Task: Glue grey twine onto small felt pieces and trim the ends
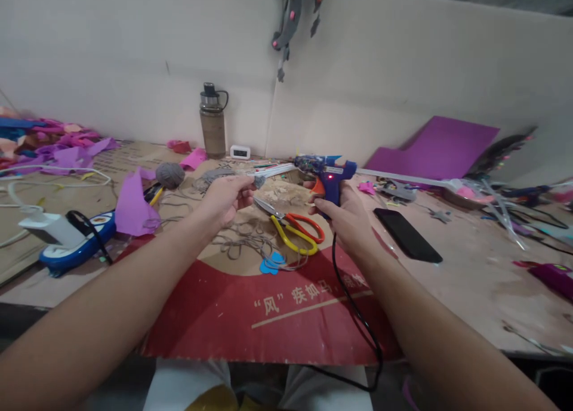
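My right hand (342, 211) is wrapped round the handle of a blue hot glue gun (333, 181) with an orange trigger and a lit red light. A long clear glue stick (403, 177) runs out of its back to the right, and the nozzle faces left. My left hand (233, 196) pinches a small grey piece (259, 181), a short way from the nozzle; its exact kind is unclear. Below and between the hands lie scissors (293, 229) with one yellow and one orange handle, loose grey yarn (244, 241) and blue paper cutouts (272, 263).
A grey yarn ball (170, 175), a water bottle (212, 124) and a small clock (240, 153) stand behind. At left are a blue power strip (80, 253) and felt scraps (58, 145). A phone (407, 235) lies right. The gun's black cord (358, 315) hangs over the cardboard (201, 315).
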Motion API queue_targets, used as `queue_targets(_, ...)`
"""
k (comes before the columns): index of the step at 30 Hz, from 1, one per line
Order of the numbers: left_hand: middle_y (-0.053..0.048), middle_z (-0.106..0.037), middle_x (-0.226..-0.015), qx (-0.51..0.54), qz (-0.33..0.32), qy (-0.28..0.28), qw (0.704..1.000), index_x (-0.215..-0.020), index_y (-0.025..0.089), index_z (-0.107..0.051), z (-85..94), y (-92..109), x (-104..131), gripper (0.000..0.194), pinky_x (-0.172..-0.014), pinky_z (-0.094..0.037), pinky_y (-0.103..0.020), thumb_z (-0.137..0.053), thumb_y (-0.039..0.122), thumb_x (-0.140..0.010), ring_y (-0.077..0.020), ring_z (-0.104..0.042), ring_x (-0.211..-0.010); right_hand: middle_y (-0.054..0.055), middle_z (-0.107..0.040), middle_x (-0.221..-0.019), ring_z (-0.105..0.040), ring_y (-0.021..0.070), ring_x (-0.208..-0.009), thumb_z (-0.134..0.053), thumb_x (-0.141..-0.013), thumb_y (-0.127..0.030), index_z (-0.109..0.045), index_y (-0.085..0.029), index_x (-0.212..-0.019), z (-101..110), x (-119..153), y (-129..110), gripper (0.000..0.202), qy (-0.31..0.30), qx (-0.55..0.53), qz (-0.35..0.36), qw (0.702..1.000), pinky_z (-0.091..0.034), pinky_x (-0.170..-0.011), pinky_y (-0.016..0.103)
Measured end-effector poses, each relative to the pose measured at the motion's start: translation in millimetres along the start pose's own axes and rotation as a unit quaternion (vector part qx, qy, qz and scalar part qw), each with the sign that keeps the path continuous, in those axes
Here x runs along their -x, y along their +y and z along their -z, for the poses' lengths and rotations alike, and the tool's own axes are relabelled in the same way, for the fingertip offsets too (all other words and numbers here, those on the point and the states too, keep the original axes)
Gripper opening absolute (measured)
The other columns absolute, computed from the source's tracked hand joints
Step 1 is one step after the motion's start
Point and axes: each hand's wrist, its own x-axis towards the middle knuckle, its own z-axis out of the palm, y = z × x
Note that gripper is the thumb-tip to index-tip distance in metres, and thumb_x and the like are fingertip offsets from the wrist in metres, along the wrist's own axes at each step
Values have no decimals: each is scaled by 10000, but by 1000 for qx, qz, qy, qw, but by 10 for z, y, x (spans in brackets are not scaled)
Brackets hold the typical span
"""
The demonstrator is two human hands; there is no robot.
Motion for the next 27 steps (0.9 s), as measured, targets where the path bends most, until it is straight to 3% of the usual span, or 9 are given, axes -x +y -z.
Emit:
queue_targets(2,-11,-553,-561,7,11,19,1000,-629,105,-598,-8,9,1,131,-436,-434,-152,-629,95,-756,-42,-467,-437,53,-636,-1119,-609,157,-724,-553,-807,-321,-468,-262,-1106,-64,65,-157,316,-16,-64,-14,998,-528,-647,311)
queue_targets(5,-5,-541,-542,8,18,37,999,-614,111,-574,-21,22,10,154,-430,-430,-155,-604,79,-762,-43,-462,-427,36,-662,-1000,-578,135,-653,-577,-807,-305,-517,-232,-1047,-119,140,-269,258,-40,-62,-29,997,-509,-623,297)
queue_targets(12,4,-541,-543,11,24,32,999,-647,105,-565,-54,38,42,136,-434,-422,-146,-578,70,-778,-41,-468,-435,53,-669,-1014,-634,186,-858,-565,-858,-334,-553,-224,-1093,-188,192,-137,260,-60,-41,15,997,-515,-786,349)
queue_targets(27,-7,-556,-547,23,36,25,999,-640,106,-581,-58,54,45,125,-423,-419,-134,-603,86,-762,-42,-484,-439,73,-677,-995,-638,224,-897,-571,-848,-364,-552,-232,-1110,-227,192,-41,294,-45,-2,10,999,-518,-799,392)
